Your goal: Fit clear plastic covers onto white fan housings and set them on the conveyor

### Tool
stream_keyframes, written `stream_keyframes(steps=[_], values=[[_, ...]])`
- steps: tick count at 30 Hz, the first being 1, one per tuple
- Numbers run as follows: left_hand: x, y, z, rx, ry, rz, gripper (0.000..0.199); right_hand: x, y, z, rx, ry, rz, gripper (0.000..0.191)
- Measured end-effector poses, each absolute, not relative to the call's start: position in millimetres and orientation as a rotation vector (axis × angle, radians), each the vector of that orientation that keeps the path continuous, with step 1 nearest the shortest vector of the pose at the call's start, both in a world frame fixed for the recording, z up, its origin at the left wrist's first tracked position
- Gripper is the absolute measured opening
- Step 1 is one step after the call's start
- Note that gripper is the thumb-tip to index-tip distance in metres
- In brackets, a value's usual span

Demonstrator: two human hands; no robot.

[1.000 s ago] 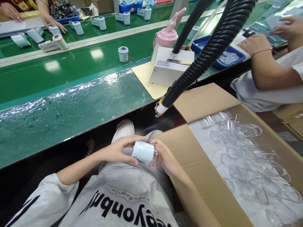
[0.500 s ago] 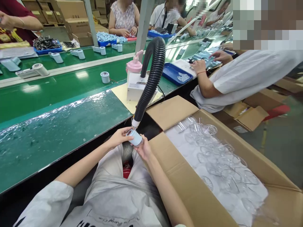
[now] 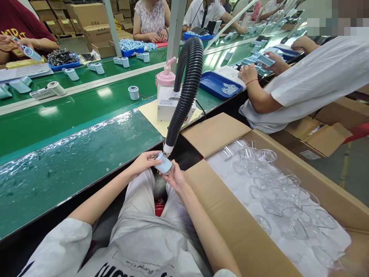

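Between my two hands is a light blue cylindrical housing [image 3: 164, 164], tilted, with a clear plastic cup-like cover around its lower right end. My left hand [image 3: 146, 163] grips its upper left side, thumb across the blue surface. My right hand [image 3: 175, 177] is closed around the clear end. Just above the housing is the white nozzle [image 3: 168, 148] of a black corrugated hose [image 3: 186, 96]; whether they touch I cannot tell. The hose arches up from a small white machine [image 3: 168, 104] on the bench.
An open cardboard box [image 3: 227, 215] of clear plastic covers [image 3: 276, 192] stands at my right. A pink-lidded bottle [image 3: 165, 78] and a white-and-blue cylinder [image 3: 133, 93] are on the green bench [image 3: 72, 169]. A co-worker's arm [image 3: 263, 96] is by a blue tray [image 3: 215, 85].
My hands still hold the housing close under the nozzle, with only a slight shift. The whole view has swung a little. Across the bench, a person now holds up a light blue part.
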State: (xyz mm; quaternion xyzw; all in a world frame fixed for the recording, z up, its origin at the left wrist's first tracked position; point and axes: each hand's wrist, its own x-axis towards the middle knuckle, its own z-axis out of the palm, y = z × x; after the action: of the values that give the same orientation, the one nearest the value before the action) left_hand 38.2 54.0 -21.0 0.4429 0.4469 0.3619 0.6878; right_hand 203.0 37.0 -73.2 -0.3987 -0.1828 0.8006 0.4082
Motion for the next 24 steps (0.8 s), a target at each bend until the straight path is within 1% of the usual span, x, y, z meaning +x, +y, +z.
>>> stream_keyframes(steps=[7,12,18,24], values=[[26,28,-20,0.973,0.94,0.774,0.073,216,14,-55,-1.059,-0.626,2.076,0.043],[18,-9,-9,1.106,0.771,0.751,0.067,229,-15,-32,-1.075,-0.73,2.139,0.04],[15,-32,8,1.268,0.7,0.782,0.072,232,-33,-8,-1.042,-0.92,2.204,0.057],[10,-36,13,1.521,0.621,0.791,0.072,230,-40,-2,-1.017,-0.901,2.3,0.061]])
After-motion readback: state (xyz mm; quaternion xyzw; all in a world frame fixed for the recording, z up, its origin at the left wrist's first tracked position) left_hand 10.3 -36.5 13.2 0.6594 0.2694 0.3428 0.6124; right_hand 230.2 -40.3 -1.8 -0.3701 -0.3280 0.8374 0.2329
